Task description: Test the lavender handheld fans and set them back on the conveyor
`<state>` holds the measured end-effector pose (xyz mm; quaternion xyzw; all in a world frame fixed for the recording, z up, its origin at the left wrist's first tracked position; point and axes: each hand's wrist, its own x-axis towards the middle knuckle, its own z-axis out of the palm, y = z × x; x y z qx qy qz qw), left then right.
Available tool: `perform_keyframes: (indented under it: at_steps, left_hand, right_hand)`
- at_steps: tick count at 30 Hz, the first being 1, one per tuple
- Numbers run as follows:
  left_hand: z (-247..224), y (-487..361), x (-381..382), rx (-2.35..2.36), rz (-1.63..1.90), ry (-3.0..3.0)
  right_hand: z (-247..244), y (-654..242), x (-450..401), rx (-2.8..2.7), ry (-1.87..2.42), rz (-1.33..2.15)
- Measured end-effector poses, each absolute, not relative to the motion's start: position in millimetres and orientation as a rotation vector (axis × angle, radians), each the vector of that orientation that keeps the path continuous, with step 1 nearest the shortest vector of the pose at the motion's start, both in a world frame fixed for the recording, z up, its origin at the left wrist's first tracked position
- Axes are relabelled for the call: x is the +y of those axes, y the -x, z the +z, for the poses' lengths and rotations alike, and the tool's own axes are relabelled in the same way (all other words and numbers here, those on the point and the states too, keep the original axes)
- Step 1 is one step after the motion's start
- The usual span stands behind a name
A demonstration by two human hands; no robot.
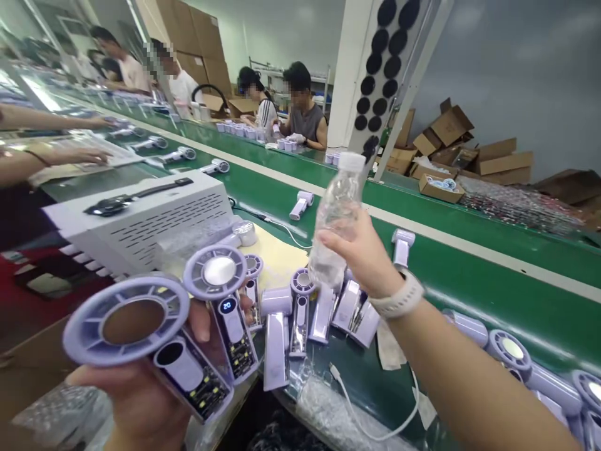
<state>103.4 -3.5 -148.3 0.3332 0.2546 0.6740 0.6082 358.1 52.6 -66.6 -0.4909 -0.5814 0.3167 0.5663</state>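
My left hand [143,401] is closed round two lilac handheld fans at the lower left. The nearer fan [183,366] has a dark display, while the farther fan [233,322] shows a lit "20". Both have circuit boards visible in their handles. In my right hand [366,250] is a clear plastic bottle [340,181] with a white cap, held upright above the bench. Below it, several more lilac fans [300,313] lie side by side. A white charging cable [345,391] curls in front of them.
A white vented metal box [173,219] stands left, with a black strap-like item on top. Behind runs a green conveyor [469,275] carrying scattered fans. More fans [509,351] lie at lower right. Co-workers sit across the belt; another person's hands [89,156] work at left.
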Motion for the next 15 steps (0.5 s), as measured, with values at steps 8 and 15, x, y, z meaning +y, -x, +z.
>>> perform_keyframes:
  at_steps: [8, 15]
  left_hand:
    - [-128.6, -122.8, -18.3, 0.627, 1.448, -0.903]
    - [-137.3, -170.9, -10.1, 0.409, 1.311, -0.867]
  right_hand:
    - [-112.3, -331.3, 87.3, -1.663, 1.468, 0.453]
    - [-147.3, -452.1, -35.8, -1.670, 1.762, 0.090]
